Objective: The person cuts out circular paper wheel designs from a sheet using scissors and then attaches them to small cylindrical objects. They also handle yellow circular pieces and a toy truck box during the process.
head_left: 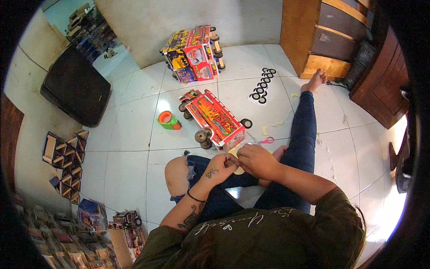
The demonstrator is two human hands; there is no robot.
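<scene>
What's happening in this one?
A person sits on the tiled floor, with the left hand and right hand together, fingers pinching a pale yellow piece. Just beyond the hands lies a red toy truck, with scissors to its right and a green-and-orange tape roll to its left. Farther off are a group of black wheel shapes and more brightly printed toy trucks near the wall.

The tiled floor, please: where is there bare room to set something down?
Bare tiles lie between the black box and the tape roll, and between the red toy truck and the black wheels. It is crowded around the left hand and right hand, where the truck's near end and the scissors lie close.
</scene>
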